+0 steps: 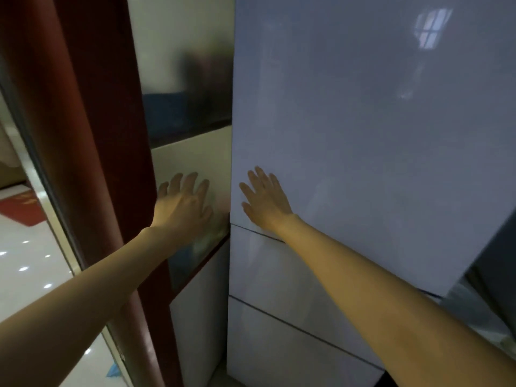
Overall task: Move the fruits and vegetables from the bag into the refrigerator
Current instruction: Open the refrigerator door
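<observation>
A tall white refrigerator (363, 135) fills the right half of the view, its upper door shut, with two drawer fronts (279, 289) below it. My right hand (265, 202) lies flat with straight fingers on the lower left part of the upper door. My left hand (184, 205) reaches with spread fingers to the refrigerator's glossy left side (192, 160), just past the door's edge. Both hands hold nothing. No bag, fruit or vegetable is in view.
A dark red door frame (92, 135) stands close to the left of the refrigerator, leaving a narrow gap. Beyond it lie a shiny white tiled floor (30, 263) and a red mat (25, 208). A grey surface (499, 247) shows at the right edge.
</observation>
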The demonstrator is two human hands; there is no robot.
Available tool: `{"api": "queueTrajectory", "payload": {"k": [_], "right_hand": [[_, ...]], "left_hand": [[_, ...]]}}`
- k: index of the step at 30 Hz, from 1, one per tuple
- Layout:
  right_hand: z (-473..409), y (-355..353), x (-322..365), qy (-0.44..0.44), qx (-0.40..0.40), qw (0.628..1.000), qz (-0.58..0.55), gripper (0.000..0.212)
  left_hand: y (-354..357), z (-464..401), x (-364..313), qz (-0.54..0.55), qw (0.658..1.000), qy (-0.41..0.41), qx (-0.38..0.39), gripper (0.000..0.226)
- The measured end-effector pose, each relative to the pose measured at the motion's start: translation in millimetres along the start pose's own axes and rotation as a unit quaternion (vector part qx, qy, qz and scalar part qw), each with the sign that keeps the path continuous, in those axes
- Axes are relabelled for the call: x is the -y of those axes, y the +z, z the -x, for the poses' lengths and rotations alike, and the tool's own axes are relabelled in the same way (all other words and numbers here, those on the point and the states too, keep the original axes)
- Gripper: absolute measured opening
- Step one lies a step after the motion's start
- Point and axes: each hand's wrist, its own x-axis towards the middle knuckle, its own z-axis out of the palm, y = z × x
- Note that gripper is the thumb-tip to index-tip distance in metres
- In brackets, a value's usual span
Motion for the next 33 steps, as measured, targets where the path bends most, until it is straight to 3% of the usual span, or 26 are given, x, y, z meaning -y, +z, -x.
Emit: {"api": "queueTrajectory", "payload": {"k": [8, 16, 20, 28, 33], "right_hand": [[-88.7, 6.7, 2.9, -0.148, -0.059, 0.957, 0.243, 0.056], [-111.9, 10.3, 0.1, -0.170, -0.014, 0.912, 0.374, 0.043], [-110.1, 11.7, 0.8, -0.181, -0.023, 0.900, 0.395, 0.038], [-90.5, 7.8, 25.5, -0.156, -0.054, 0.905, 0.393, 0.054], [-60.2, -7.2, 55.3, -0.144, -0.031, 0.899, 0.412, 0.047]], "left_hand": [[1.8, -30.1, 2.9, -0.013, 0.999, -0.044, 0.005, 0.062], [5.0, -30.7, 3.6, -0.003, 0.999, -0.051, 0.002, 0.060], [8.0, -25.9, 4.5, 0.001, 0.999, -0.045, 0.000, 0.060], [15.1, 4.8, 17.6, 0.027, 0.999, -0.012, -0.041, 0.056], [11.8, 30.3, 32.9, 0.018, 0.998, 0.025, -0.056, 0.056]]}}
